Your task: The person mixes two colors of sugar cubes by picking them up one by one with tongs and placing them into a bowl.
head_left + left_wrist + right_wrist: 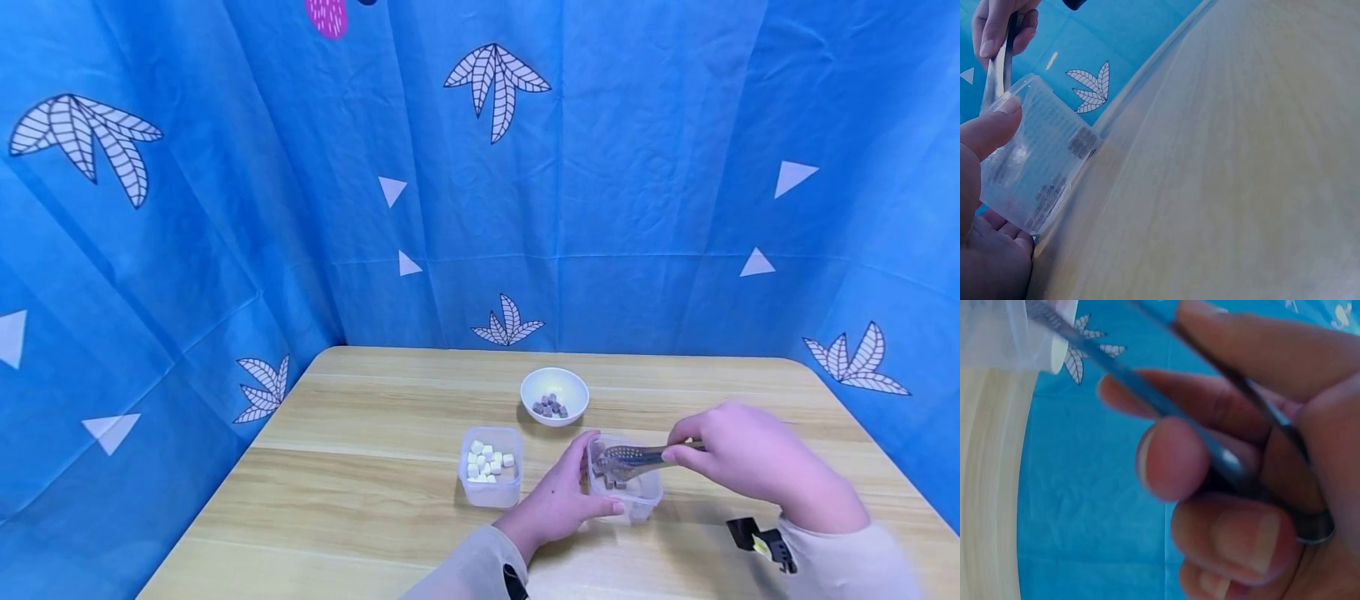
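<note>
My left hand (558, 497) grips a clear plastic container (643, 503) with the thumb on the near side and the fingers round the far left. Several brownish-purple cubes (619, 483) lie inside it; in the left wrist view they show through the wall. Metal tongs (647, 455) with a perforated head reach down into this container, held in my right hand (738, 458). In the right wrist view the tongs' two arms (1225, 459) stand apart, with curled fingers around them. Whether a cube sits between the tongs' tips cannot be made out.
Left of my left hand stands another clear container (491, 495) with several white cubes (487, 460). Behind both, a white bowl (555, 379) holds several brownish-purple cubes (551, 406). Everything stands on a wooden table (360, 467), with a blue patterned curtain (637, 167) around its back and sides.
</note>
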The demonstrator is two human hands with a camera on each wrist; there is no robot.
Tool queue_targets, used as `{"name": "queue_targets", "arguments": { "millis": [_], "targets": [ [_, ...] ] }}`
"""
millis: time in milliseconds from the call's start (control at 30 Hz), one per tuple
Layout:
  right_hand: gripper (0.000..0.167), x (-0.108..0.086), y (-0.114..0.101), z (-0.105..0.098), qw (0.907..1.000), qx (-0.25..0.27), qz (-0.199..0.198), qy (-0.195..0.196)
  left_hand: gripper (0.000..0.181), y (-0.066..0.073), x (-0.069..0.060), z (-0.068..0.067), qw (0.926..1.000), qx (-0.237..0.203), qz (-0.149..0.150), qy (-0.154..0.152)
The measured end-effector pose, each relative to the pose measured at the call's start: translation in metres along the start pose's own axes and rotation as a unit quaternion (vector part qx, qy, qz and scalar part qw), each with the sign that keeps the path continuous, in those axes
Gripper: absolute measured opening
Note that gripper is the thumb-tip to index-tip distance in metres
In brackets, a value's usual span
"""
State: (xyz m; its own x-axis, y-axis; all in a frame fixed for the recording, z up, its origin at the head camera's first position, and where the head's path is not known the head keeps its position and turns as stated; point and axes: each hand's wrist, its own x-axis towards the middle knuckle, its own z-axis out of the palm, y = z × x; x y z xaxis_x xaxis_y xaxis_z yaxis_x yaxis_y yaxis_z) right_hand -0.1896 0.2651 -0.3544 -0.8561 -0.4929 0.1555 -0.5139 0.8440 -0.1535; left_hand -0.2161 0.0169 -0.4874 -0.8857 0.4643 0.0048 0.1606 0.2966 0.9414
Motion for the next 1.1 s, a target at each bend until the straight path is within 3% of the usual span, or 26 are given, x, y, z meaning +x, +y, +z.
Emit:
{"name": "queue_targets", "arguments": {
  "millis": [300, 633, 1100],
  "targets": [
    [0.008, 0.005, -0.016, 0.014, 0.9989, -0.032, 0.033, -0.008, 0.096, -0.001, 0.0, 0.001, 0.9999, -0.012, 0.006, -0.005],
    [0.004, 0.003, -0.014, 0.009, 0.9998, -0.019, 0.011, -0.001, 0.097, -0.002, 0.0, 0.001, 0.9999, -0.008, 0.007, -0.007],
    [0.009, -0.005, -0.005, -0.009, 0.9983, -0.015, -0.011, 0.056, 0.101, 0.0, -0.001, 0.001, 0.9999, -0.005, 0.011, 0.004]
  ]
}}
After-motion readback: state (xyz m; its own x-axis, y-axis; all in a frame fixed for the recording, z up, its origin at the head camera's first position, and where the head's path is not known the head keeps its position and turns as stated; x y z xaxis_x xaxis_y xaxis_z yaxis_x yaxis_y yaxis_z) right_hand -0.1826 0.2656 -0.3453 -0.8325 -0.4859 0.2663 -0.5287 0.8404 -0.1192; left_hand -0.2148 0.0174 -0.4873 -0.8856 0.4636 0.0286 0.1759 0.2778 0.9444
